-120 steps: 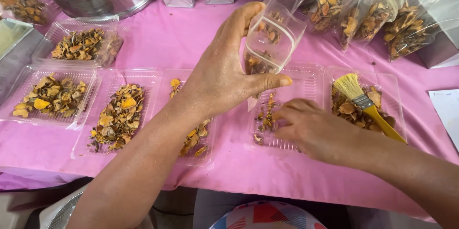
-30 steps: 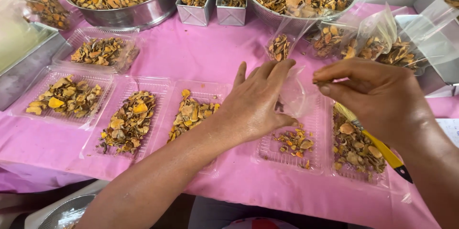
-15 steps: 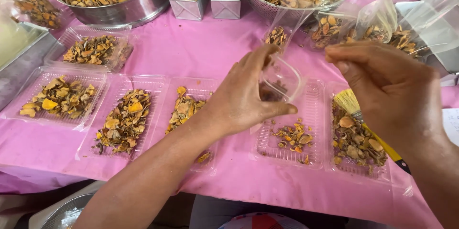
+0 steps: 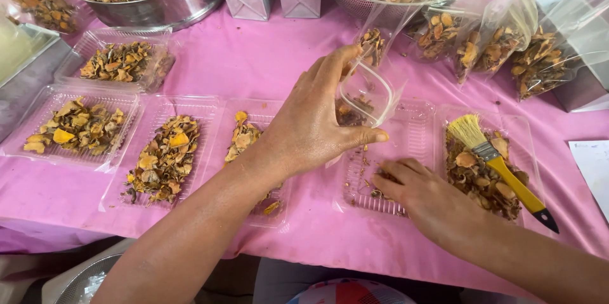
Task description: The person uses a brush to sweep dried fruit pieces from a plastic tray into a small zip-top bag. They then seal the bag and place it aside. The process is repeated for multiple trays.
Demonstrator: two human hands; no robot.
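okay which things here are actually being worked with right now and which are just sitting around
In use:
- left hand gripping open clear plastic bag
- right hand gathering dried pieces in clear plastic tray

Lying about:
- yellow-handled brush
- filled clear bags
- round steel bowl
- pink tablecloth

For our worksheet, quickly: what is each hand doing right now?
Left hand: closed on the mouth of a clear plastic bag.
Right hand: fingers curled into a clear tray; a hold cannot be told.

Glossy clear plastic bag (image 4: 368, 91), ribbed clear plastic tray (image 4: 406, 145), smooth pink cloth (image 4: 254, 63), shiny steel bowl (image 4: 158, 6), rough dried chips (image 4: 166, 155)
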